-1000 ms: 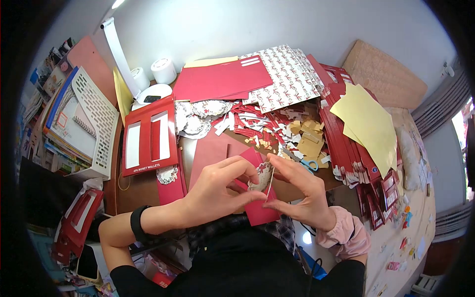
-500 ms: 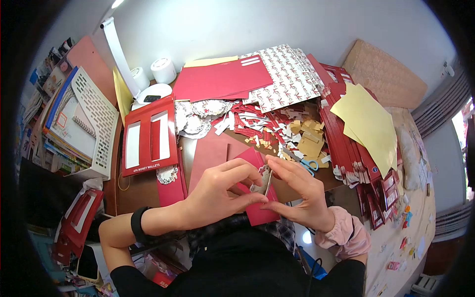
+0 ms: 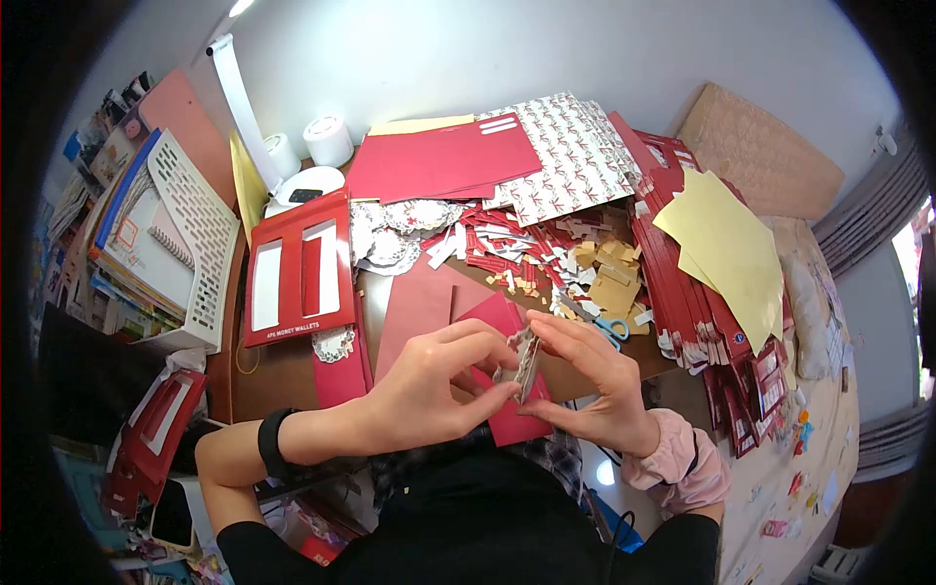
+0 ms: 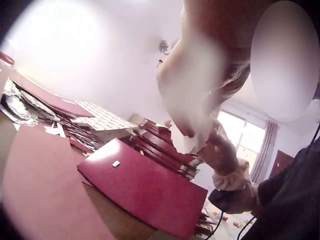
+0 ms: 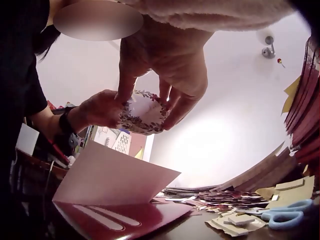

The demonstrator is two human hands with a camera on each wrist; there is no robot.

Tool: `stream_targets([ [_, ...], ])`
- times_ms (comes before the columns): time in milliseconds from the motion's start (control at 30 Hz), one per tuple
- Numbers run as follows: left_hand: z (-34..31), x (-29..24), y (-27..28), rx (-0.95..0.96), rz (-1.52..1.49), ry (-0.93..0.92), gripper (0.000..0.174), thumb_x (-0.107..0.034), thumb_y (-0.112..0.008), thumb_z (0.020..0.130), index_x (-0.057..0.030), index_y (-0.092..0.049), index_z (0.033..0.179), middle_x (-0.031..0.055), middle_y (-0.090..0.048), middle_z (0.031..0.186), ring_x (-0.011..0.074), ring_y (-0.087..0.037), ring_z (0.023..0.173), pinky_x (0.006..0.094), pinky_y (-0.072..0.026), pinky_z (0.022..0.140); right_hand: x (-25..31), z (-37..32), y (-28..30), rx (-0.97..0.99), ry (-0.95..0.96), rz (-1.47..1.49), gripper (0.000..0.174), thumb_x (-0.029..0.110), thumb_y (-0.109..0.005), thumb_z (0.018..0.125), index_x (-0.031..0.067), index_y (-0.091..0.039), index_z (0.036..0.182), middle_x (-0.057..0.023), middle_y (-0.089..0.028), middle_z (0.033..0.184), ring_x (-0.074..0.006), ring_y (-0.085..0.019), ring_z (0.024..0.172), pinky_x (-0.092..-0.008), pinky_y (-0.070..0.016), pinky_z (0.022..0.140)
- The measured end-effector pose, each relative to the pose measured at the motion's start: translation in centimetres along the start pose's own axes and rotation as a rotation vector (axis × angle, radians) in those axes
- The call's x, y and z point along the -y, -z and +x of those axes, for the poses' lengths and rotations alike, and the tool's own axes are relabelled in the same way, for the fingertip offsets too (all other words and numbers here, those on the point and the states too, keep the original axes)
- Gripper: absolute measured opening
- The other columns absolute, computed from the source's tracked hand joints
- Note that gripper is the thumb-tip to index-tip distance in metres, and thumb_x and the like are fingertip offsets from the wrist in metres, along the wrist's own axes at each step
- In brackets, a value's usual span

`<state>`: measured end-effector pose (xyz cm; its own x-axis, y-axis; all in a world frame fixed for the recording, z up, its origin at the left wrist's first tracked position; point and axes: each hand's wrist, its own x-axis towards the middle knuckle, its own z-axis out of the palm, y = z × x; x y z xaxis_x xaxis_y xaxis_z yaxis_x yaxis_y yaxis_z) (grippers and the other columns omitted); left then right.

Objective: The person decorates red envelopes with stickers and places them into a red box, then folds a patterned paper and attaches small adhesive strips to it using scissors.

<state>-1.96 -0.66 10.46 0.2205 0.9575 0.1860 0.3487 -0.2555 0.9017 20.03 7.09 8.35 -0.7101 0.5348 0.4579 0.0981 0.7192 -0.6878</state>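
Note:
Between both hands, above the front of the desk, is a round white paper doily [image 3: 526,366] with a floral border, seen nearly edge-on in the head view. Its printed face [image 5: 142,117] shows in the right wrist view. My left hand [image 3: 439,375] pinches its left side between thumb and fingers. On the opposite side, my right hand [image 3: 597,382] grips the rim, thumb below and fingers above. Under the hands lies a folded deep-red card [image 3: 512,424], partly covered by them. A paler red sheet [image 3: 414,312] lies to its left.
Behind the hands are more doilies [image 3: 390,249] and a heap of red and white paper scraps [image 3: 497,244]. Blue-handled scissors [image 3: 614,330] lie right of the hands. Stacked red wallets [image 3: 673,263] stand at the right, a red window wallet [image 3: 302,273] at the left.
The doily has turned between the hands, so more of its thickness and edge shows. My left thumb and fingers have shifted a little along it. The head view has moved slightly.

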Motion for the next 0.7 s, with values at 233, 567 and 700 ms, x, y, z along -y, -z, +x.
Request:
stream_targets([
  [233, 0.5, 1.9, 1.9, -0.103, 0.099, 0.024, 0.010, -0.001, -0.065, 0.092, 0.0051, -0.063, 0.098, 0.0082, -0.063, 0.097, 0.0126, -0.068, 0.083, 0.0259, -0.0591, 0.070, 0.0, -0.1, 0.0, -0.119, 0.049, -0.032, 0.074, 0.013, -0.089, 0.068, 0.0011, -0.058, 0.134, -0.0190, -0.058, 0.137, -0.0319, -0.058, 0.126, -0.0407, -0.0458, 0.104],
  [567, 3.6, 9.1, 12.2, -0.429, 0.673, 0.096, 0.035, -0.008, -0.068, 0.091, 0.0008, -0.060, 0.124, 0.0166, -0.067, 0.116, 0.0177, -0.070, 0.094, 0.0275, -0.0584, 0.071, -0.6, 0.3, 0.2, -0.172, -0.071, -0.123, 0.064, 0.025, -0.088, 0.072, 0.0017, -0.061, 0.125, -0.0151, -0.064, 0.109, -0.0274, -0.064, 0.099, -0.0370, -0.0534, 0.084],
  [700, 2.8, 6.3, 8.3, -0.201, 0.260, 0.180, 0.040, -0.008, -0.072, 0.087, -0.0005, -0.060, 0.125, 0.0127, -0.068, 0.115, 0.0190, -0.067, 0.104, 0.0304, -0.0576, 0.079, -0.7, 0.4, 0.3, -0.120, -0.194, -0.069, 0.057, 0.029, -0.086, 0.075, 0.0016, -0.062, 0.118, -0.0136, -0.064, 0.102, -0.0241, -0.065, 0.091, -0.0342, -0.0540, 0.073],
])
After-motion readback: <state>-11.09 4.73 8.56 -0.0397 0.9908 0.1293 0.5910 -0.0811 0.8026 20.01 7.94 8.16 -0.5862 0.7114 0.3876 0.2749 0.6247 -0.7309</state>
